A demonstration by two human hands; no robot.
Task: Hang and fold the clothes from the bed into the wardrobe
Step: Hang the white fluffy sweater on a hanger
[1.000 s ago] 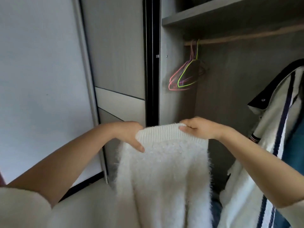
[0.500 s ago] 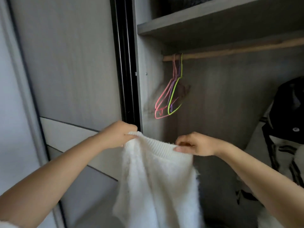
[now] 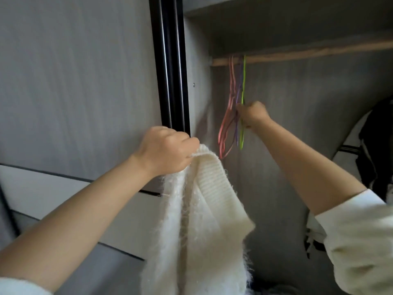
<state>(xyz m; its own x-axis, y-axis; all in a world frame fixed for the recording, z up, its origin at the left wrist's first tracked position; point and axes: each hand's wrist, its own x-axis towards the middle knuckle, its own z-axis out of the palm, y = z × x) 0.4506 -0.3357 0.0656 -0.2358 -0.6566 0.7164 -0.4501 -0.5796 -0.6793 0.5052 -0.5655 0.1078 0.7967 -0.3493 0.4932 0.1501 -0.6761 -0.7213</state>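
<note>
Fluffy white knit sweater [image 3: 204,213] with a ribbed hem dangles near the wardrobe opening, bunched in the left hand [image 3: 168,150]. Right hand [image 3: 252,113] grips the thin wire hangers [image 3: 234,107] on the wooden rail [image 3: 308,55], three: pink, purple, green.

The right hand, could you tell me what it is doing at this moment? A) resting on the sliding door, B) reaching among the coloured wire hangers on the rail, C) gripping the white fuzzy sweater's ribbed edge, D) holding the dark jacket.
B: the right hand is closed at the wire hangers hanging from the wooden rail, while the left hand alone holds the white fuzzy sweater.
</note>
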